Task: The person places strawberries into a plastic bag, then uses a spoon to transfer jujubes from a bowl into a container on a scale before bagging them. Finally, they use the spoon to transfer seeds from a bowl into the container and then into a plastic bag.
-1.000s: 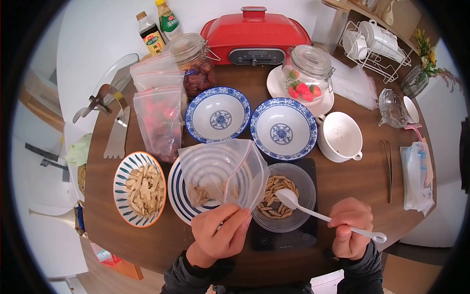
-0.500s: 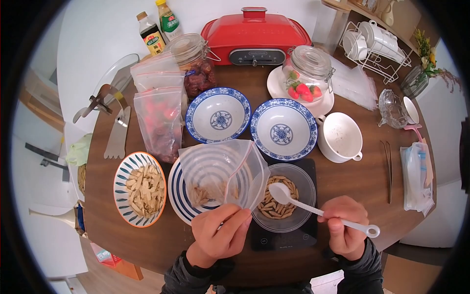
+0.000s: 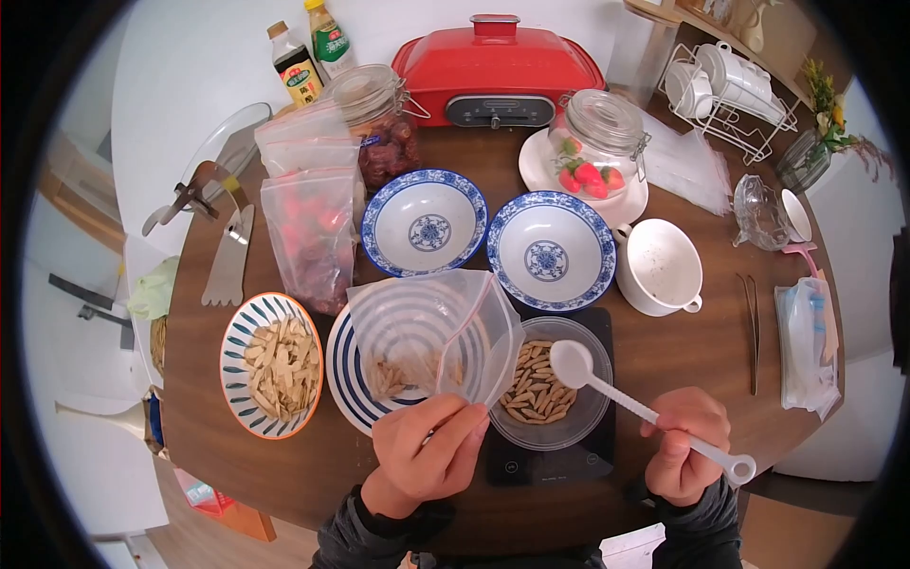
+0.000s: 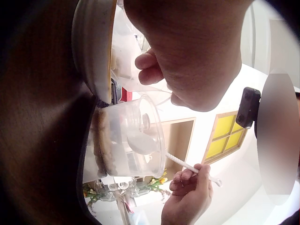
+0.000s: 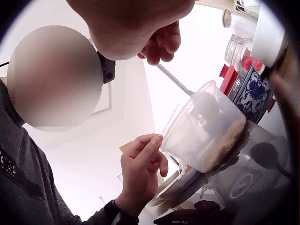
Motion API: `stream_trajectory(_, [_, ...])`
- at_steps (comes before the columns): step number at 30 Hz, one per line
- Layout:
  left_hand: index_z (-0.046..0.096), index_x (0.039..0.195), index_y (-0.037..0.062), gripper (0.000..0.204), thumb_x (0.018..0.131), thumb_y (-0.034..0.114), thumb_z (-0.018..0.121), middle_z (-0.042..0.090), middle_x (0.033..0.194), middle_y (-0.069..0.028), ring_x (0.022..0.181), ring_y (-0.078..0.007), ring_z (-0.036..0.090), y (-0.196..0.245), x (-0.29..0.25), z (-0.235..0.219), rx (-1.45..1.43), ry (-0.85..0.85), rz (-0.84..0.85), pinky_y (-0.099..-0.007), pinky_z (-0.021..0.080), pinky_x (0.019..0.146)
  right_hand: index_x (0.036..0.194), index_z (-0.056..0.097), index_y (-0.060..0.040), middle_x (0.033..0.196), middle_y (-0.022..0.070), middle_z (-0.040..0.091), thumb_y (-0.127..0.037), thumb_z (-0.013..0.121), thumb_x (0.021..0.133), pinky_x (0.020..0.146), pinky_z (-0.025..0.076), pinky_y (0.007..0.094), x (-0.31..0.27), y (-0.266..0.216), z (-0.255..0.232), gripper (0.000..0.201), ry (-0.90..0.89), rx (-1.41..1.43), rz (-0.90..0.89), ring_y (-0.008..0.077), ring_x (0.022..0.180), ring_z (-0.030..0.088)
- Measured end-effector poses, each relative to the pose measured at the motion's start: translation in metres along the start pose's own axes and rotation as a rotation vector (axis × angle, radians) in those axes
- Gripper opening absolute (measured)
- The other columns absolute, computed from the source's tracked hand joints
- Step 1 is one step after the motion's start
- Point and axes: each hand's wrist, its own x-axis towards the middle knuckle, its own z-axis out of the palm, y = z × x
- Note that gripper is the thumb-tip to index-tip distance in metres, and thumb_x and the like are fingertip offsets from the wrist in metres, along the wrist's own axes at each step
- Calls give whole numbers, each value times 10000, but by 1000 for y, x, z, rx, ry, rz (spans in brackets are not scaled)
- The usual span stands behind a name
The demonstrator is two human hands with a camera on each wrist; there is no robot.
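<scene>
My left hand [image 3: 427,450] pinches the rim of a clear zip bag [image 3: 389,318], which leans open over a blue-striped plate [image 3: 342,389] with a few tan pieces in its bottom. My right hand [image 3: 689,446] grips the handle of a white plastic spoon [image 3: 572,364]. The spoon's bowl is over the right part of a clear round tub [image 3: 595,403] and looks bare. Slender tan pieces [image 3: 537,403] cover the tub's bottom. Under the tub lies a black kitchen scale [image 3: 555,469]. In the left wrist view the spoon bowl [image 4: 141,142] shows near the tub's rim.
Left stands an oval dish [image 3: 227,375] of pale slices [image 3: 282,368]. Two blue-and-white bowls [image 3: 424,228] and a white two-handled cup [image 3: 661,266] sit behind the tub. Farther back are filled bags [image 3: 308,237], a jar of strawberries [image 3: 592,142] and a red cooker [image 3: 498,66]. Tweezers [image 3: 755,332] lie right.
The spoon first shifted slightly left over the tub, then moved right and back, its bowl now nearer the tub's far right rim. My left hand and the bag have stayed put.
</scene>
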Motion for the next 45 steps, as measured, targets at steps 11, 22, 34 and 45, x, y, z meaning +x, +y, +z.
stream_trajectory(11, [736, 935, 33, 231, 711, 4, 785, 661, 857, -63, 556, -183, 591, -5, 3, 5, -14, 79, 65, -276, 448, 479, 834, 628, -62, 679, 55, 624, -209, 634, 944, 509, 501, 337, 5, -4, -2, 184, -192, -177, -131, 260, 551, 629])
stream_trajectory(22, [710, 974, 62, 236, 754, 0, 766, 661, 914, -77, 708, -238, 648, 0, -1, 0, 5, -8, 1, -314, 508, 605, 906, 606, -82, 669, 38, 621, -197, 667, 923, 507, 524, 318, 8, -9, -1, 131, -231, -307, -273, 227, 544, 620])
stream_trajectory(34, [737, 934, 37, 212, 727, 15, 776, 661, 847, -64, 563, -187, 599, -5, 3, 5, -9, 69, 64, -280, 455, 480, 780, 625, -54, 620, 54, 601, -199, 635, 940, 481, 498, 319, 9, -8, -1, 216, -157, -217, -156, 250, 509, 613])
stream_trajectory(45, [710, 967, 58, 227, 754, -5, 761, 655, 907, -76, 698, -235, 647, -1, 0, 0, -8, -10, 5, -313, 505, 593, 789, 609, -41, 637, 71, 618, -128, 601, 925, 482, 482, 313, 1, -3, -1, 161, -43, -165, -21, 254, 500, 611])
